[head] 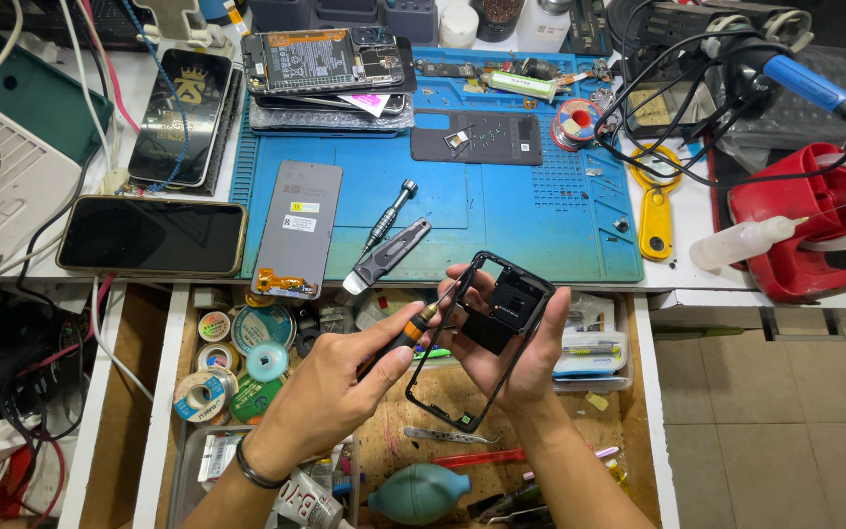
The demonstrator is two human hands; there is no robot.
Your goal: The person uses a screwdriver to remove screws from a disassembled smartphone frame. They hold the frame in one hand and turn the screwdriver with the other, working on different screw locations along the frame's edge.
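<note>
Two hands: left (330, 392) grips one screwdriver (399, 338), right (521, 353) grips one phone frame (477, 328).

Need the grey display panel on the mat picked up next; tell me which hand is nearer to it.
Left. The left hand sits just below and right of the display panel; the right hand is farther right.
</note>
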